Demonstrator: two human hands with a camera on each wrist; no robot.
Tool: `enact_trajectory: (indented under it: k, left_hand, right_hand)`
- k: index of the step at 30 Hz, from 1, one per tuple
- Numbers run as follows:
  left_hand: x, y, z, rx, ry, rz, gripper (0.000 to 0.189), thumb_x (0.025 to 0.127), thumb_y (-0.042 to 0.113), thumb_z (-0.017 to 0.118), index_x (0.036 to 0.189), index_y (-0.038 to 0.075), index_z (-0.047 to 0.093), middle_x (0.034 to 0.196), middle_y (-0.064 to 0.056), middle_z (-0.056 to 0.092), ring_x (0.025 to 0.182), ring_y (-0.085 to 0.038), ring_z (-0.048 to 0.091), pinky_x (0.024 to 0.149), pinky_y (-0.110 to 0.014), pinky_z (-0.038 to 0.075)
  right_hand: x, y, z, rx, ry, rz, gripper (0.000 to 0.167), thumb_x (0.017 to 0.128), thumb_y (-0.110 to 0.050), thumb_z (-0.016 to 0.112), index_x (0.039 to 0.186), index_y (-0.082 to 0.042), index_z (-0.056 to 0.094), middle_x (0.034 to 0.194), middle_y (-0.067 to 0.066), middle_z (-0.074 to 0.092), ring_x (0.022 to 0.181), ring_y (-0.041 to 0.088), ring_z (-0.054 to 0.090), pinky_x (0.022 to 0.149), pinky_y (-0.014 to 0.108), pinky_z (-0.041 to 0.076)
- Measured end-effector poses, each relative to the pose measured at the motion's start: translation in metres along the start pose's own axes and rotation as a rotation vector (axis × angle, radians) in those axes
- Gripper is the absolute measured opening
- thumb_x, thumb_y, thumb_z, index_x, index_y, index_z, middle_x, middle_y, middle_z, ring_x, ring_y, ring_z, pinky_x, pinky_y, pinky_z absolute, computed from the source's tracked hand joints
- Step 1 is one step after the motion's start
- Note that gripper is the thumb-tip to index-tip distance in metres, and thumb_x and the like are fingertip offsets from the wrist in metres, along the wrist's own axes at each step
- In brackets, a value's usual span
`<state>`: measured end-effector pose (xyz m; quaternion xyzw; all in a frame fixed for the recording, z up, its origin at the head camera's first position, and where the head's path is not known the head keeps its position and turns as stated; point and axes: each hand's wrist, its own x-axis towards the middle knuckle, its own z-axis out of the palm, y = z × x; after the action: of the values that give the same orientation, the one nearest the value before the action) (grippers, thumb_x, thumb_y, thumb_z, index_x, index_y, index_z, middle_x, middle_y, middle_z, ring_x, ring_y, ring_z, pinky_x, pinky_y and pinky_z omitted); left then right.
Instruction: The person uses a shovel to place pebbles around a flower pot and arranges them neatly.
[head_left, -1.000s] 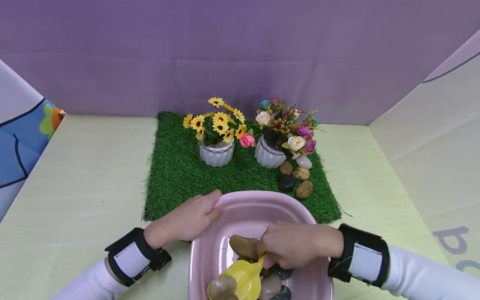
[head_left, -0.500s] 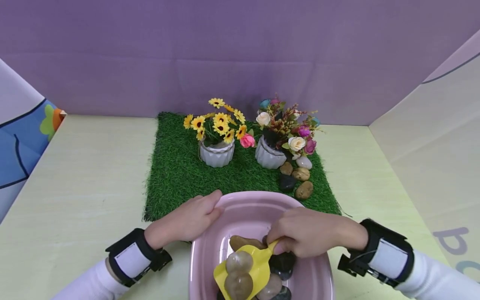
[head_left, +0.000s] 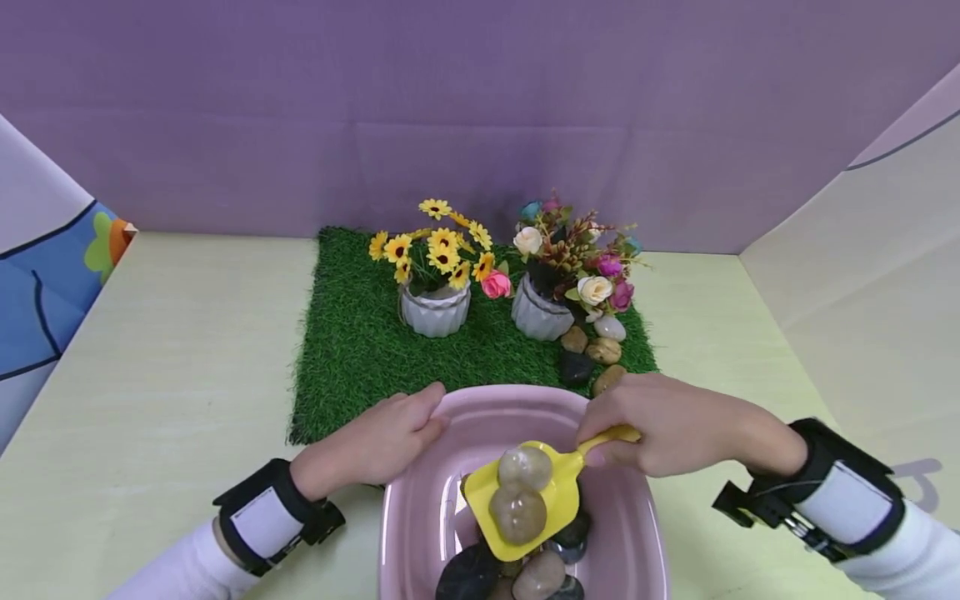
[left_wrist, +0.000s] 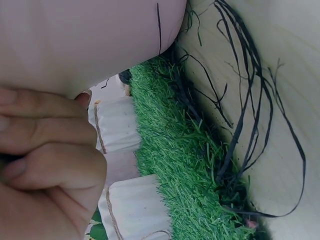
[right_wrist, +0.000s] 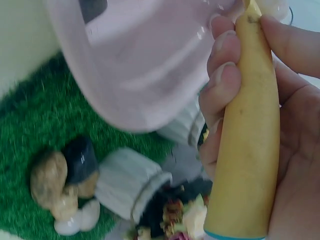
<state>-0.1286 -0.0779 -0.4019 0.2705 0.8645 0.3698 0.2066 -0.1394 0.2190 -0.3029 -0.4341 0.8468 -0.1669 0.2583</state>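
My right hand [head_left: 675,429] holds a yellow toy shovel [head_left: 564,496] by its handle, above the pink basin [head_left: 651,542]. Two smooth stones, a pale one [head_left: 525,468] and a brownish one [head_left: 517,514], lie on the blade. In the right wrist view the fingers wrap the thick yellow handle [right_wrist: 247,130]. My left hand [head_left: 382,437] grips the basin's left rim, its fingers curled against the outside in the left wrist view. Under the shovel, several stones, among them a dark one [head_left: 467,573], lie in the basin, partly hidden by the blade.
Behind the basin lies a green grass mat [head_left: 352,350]. A pot of yellow flowers [head_left: 435,310] and a pot of mixed flowers [head_left: 540,312] stand on it. Several stones [head_left: 604,350] lie beside the right pot. Loose black strands [left_wrist: 250,75] trail from the mat's edge.
My right hand has raised the shovel and drawn it back to the right and away from me, with the two stones on its blade. My left hand keeps its place on the rim.
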Motion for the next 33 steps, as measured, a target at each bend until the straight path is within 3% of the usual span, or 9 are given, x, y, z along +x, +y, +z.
enact_trajectory:
  k: [8,12,19,25,33]
  left_hand:
    - [0.0,0.0,0.001,0.017,0.008,-0.005,0.01,0.099,0.02,0.038,0.094,0.012,0.041,0.069,-0.001,0.051,0.05,-0.005,0.055,0.045,-0.021,0.048]
    - [0.001,0.0,0.001,0.019,0.01,-0.01,0.01,0.099,0.02,0.038,0.094,0.012,0.042,0.07,-0.001,0.051,0.05,-0.005,0.056,0.046,-0.02,0.048]
    - [0.0,0.0,0.001,0.019,0.007,-0.019,0.011,0.099,0.021,0.038,0.094,0.012,0.041,0.069,-0.002,0.051,0.05,-0.005,0.056,0.047,-0.021,0.048]
    - [0.0,0.0,0.001,0.025,0.006,-0.012,0.01,0.099,0.021,0.038,0.093,0.012,0.04,0.069,-0.002,0.05,0.05,-0.005,0.055,0.048,-0.021,0.048]
    - [0.0,-0.001,0.0,0.002,0.005,-0.003,0.01,0.099,0.02,0.038,0.093,0.012,0.04,0.068,-0.002,0.05,0.05,-0.005,0.056,0.047,-0.022,0.048]
  right_hand:
    - [-0.011,0.009,-0.024,0.05,0.028,-0.033,0.015,0.093,-0.028,0.053,0.098,-0.032,0.066,0.089,-0.017,0.063,0.072,-0.003,0.056,0.067,0.02,0.049]
    - [-0.013,0.011,-0.035,0.033,0.043,0.028,0.017,0.093,-0.031,0.052,0.102,-0.03,0.066,0.096,-0.018,0.065,0.079,-0.003,0.061,0.072,0.022,0.051]
    - [-0.018,0.026,-0.049,0.013,0.087,0.116,0.017,0.093,-0.032,0.052,0.1,-0.027,0.067,0.084,-0.018,0.064,0.063,0.0,0.055,0.061,0.02,0.048]
    - [-0.021,0.041,-0.052,-0.005,0.12,0.18,0.014,0.094,-0.029,0.051,0.093,-0.028,0.065,0.067,-0.014,0.054,0.056,0.001,0.045,0.056,0.02,0.042]
    - [-0.024,0.058,-0.052,-0.016,0.148,0.235,0.016,0.095,-0.026,0.05,0.09,-0.022,0.065,0.066,-0.012,0.054,0.053,0.002,0.041,0.052,0.02,0.039]
